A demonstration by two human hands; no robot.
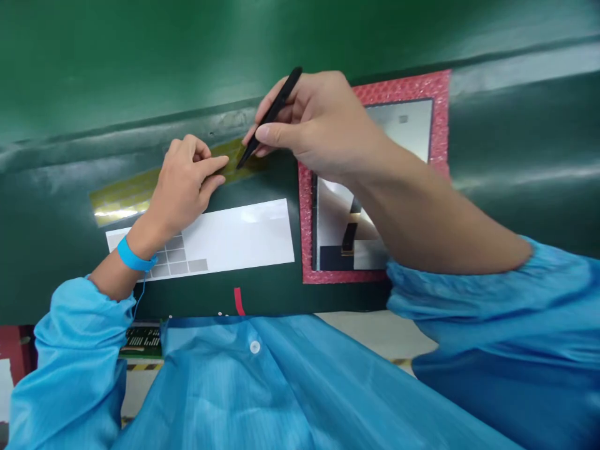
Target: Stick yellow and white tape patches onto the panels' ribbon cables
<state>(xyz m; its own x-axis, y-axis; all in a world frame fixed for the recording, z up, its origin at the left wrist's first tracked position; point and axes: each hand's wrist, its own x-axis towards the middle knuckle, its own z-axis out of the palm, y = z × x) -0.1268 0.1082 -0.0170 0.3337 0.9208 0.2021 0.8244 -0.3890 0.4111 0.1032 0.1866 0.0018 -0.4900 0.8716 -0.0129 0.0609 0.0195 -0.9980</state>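
Note:
My right hand [323, 125] is closed around black tweezers [276, 106], their tip pointing down at the right part of a translucent yellow film strip [126, 197]. The strip lies slantwise on the dark green mat. My left hand [185, 175] has curled fingers, with index finger and thumb close together on the film just left of the tweezer tip. Below it, partly under my left wrist, is a white sheet [239, 231] with rows of grey rectangular labels at its left side. Whatever is at the tweezer tip is too small to make out.
Pink bubble wrap [438, 119] lies on the right under a flat display panel [328, 212], which my right forearm partly covers. A red tape piece [239, 301] is at the mat's front edge. A green circuit board [143, 337] shows below, left of my blue coat.

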